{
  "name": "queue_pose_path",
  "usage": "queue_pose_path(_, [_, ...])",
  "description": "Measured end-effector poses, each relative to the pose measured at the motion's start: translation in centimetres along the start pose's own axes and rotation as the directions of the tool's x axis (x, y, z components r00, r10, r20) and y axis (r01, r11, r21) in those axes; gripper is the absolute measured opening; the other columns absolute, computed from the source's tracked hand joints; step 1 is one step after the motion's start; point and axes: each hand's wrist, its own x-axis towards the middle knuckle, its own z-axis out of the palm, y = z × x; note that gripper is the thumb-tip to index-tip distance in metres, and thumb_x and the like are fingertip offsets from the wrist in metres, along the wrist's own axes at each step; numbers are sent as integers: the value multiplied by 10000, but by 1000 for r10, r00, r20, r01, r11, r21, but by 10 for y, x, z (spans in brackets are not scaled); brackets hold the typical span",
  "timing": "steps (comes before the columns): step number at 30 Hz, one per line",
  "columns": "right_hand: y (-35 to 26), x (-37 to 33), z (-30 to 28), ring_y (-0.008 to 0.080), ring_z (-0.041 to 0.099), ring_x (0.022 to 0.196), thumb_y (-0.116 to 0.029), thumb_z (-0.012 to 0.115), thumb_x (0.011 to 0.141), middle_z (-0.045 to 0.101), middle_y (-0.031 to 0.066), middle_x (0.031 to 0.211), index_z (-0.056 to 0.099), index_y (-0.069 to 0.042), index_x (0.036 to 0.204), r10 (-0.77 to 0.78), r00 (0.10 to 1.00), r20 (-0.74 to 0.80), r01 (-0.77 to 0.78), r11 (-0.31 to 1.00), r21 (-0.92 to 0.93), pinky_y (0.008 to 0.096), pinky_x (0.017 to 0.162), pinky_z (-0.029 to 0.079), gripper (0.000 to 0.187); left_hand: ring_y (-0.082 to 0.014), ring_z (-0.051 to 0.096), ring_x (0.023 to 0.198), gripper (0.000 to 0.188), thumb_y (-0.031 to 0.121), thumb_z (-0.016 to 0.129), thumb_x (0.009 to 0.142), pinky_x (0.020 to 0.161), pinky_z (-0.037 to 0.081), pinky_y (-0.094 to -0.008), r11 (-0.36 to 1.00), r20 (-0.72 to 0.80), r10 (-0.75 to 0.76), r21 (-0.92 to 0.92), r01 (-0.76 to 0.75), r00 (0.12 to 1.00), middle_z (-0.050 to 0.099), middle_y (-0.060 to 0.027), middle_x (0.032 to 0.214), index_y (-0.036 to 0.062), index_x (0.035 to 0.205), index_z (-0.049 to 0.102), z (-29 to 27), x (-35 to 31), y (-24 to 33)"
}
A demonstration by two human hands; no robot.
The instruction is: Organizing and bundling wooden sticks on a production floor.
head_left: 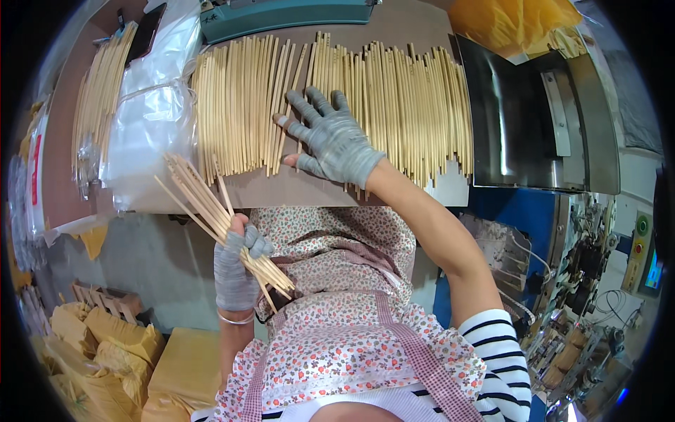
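My left hand (242, 264), in a grey glove, is closed around a bundle of wooden chopsticks (200, 193) held tilted in front of the table edge. My right hand (330, 137), gloved the same way with bare thumb and forefinger tips, lies with fingers spread on the table. Its fingers rest over loose chopsticks beside a gap in the row. To its right a dense row of chopsticks (411, 105) lies side by side. Another row of chopsticks (232, 105) lies to its left, with a few spaced sticks near my fingertips.
Clear plastic bags (155, 133) lie left of the rows, with more chopsticks (102, 98) beyond them. A dark metal chute (520, 119) adjoins the table's right end. A teal tray (288, 21) stands at the back. Yellow sacks (105, 344) are piled at lower left; machinery (576, 281) stands right.
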Motion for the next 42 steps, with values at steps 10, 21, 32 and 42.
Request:
queue_pose_path(10, [10,-78,-50,385,254,1364,-542,389,910,286,172,1482,349,-43,1409,119,982,149,-105,989,-100,536,1108,125,707,-63,427,564,201,257,529,962,570,415,-246,999,-30,-35,-24,35,999,406,46,659,71,1037,523,-7,6,1])
queue_pose_path(21, [17,-121,-58,329,561,1024,-72,625,810,587,157,1102,613,9,1059,347,883,-318,-297,935,195,394,893,455,261,-60,389,572,196,239,532,959,591,402,-236,998,43,-25,-47,27,999,384,45,667,57,1033,522,-3,8,-3])
queue_pose_path(32, [-41,-53,-23,353,485,1153,-214,616,819,525,165,1237,557,-20,1177,146,970,-192,-75,940,334,453,973,387,412,-154,588,685,256,236,556,936,612,512,-282,995,-27,71,71,-69,997,563,-29,823,44,1097,505,-2,1,-2])
queue_pose_path(42, [-32,20,8,390,256,1358,-604,410,870,284,144,1487,402,-84,1386,-83,997,-7,83,993,81,558,1091,181,733,-153,547,719,244,212,561,933,686,476,-305,997,-40,74,-13,-74,996,535,-25,854,54,1108,498,-17,-9,3])
